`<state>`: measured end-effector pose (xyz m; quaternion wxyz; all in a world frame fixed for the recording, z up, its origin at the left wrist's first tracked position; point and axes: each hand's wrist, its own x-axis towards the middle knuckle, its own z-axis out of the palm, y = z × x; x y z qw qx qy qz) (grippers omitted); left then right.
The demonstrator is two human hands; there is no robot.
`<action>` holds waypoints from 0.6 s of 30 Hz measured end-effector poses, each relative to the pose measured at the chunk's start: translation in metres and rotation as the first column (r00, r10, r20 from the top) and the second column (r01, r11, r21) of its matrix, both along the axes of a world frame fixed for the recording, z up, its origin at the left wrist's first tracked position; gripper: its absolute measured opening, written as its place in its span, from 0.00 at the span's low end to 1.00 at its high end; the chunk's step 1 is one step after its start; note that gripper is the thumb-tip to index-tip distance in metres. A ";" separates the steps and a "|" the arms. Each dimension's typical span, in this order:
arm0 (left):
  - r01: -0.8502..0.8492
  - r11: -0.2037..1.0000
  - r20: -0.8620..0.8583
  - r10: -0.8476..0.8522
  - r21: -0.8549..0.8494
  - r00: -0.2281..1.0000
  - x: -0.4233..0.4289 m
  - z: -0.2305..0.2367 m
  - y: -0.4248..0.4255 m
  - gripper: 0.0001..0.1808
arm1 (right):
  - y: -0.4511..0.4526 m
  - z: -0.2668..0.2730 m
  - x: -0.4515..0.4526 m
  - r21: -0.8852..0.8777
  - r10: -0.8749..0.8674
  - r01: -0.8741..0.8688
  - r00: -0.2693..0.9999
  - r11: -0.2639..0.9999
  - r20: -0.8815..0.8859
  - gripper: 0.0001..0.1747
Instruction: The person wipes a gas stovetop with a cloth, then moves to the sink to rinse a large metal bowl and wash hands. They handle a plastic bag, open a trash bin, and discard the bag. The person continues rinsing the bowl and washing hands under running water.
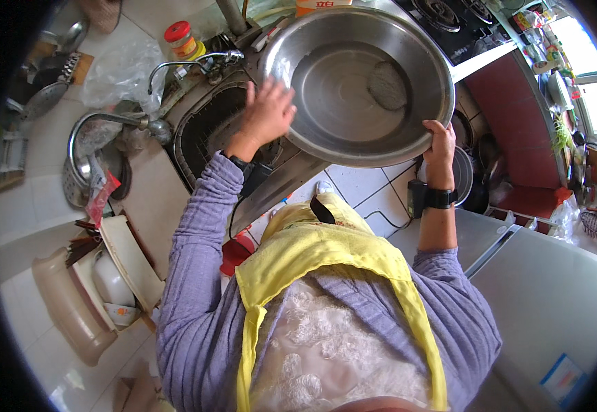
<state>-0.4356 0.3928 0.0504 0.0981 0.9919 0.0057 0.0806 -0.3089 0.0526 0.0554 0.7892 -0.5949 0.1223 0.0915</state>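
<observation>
A wide stainless steel basin [329, 113] is tilted in front of me over the counter edge beside the sink [185, 154]. A grey mesh scouring pad [387, 86] lies inside it, in what looks like shallow water. My right hand [440, 141] grips the basin's near right rim, thumb on top. At the left rim is my left hand [270, 110], slightly blurred, its fingers apart and nothing held in them. Whether its fingertips touch the rim, I cannot tell. A bright, whitish patch shows on the inner wall just beyond those fingers.
Two curved faucets, one chrome [190, 63] and one larger [105, 117], stand around the sink. A red-lidded jar [180, 40] and a plastic bag [123, 77] sit behind. A gas stove [440, 20] is at the far right, a refrigerator [545, 288] at the near right, a bowl cabinet [128, 257] at left.
</observation>
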 end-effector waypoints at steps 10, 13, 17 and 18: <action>0.623 0.782 -0.739 -0.405 0.026 0.539 0.031 0.022 0.006 0.24 | 0.026 0.032 -0.026 0.150 -0.023 0.012 0.997 0.989 0.071 0.23; 0.659 0.702 -0.799 -0.217 0.272 0.561 0.065 0.018 0.024 0.28 | 0.034 0.041 -0.028 0.177 -0.005 -0.013 0.994 0.984 0.105 0.24; 0.522 0.778 -0.781 -0.066 0.349 0.621 0.092 -0.002 0.022 0.36 | 0.039 0.050 -0.028 0.215 0.027 -0.059 0.989 0.975 0.146 0.25; 0.502 0.834 -0.798 -0.137 0.226 0.587 0.096 -0.011 0.020 0.38 | 0.039 0.051 -0.028 0.233 0.025 -0.058 0.990 0.971 0.142 0.25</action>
